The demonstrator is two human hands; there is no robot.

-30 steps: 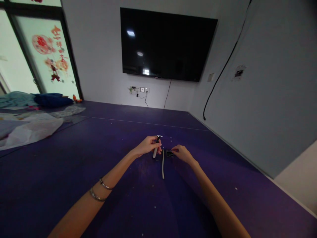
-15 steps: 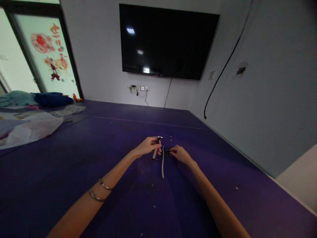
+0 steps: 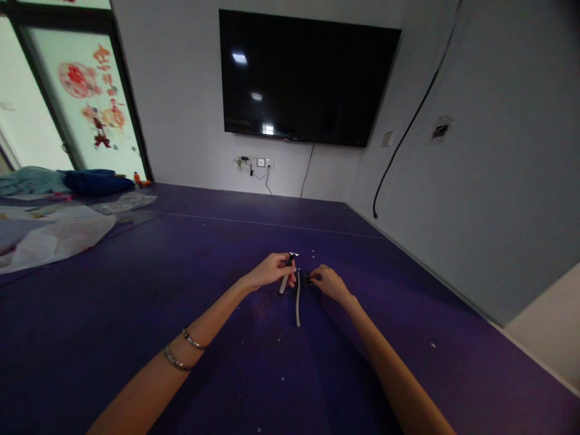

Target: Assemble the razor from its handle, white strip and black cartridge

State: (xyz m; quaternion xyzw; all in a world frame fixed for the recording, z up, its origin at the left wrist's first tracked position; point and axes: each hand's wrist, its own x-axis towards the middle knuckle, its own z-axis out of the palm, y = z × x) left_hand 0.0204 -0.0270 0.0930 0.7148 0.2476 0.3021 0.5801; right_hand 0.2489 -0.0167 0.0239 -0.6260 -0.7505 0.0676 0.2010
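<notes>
My left hand (image 3: 273,269) is closed around a razor-like tool (image 3: 284,284) with a pale handle, a black neck and a shiny T-shaped head. That head points away from me, just above the fingers. To its right, a short pale grey strip, like a piece of cable or tube (image 3: 298,308), lies lengthwise on the purple surface (image 3: 217,362). On the far side of the strip, the fingertips of my right hand (image 3: 330,281) pinch a small black piece (image 3: 307,279) low over the surface. Its exact kind is too small to make out.
Small white bits (image 3: 313,254) dot the surface. Clear plastic sheeting (image 3: 67,235) and a dark blue cloth (image 3: 97,181) lie at the left. A black cable (image 3: 401,142) hangs down the right wall; a television (image 3: 308,78) is mounted ahead, above wall sockets (image 3: 260,162).
The razor-like tool in my left hand has dipped very slightly toward me. My right hand stays at the small black piece, almost unmoved.
</notes>
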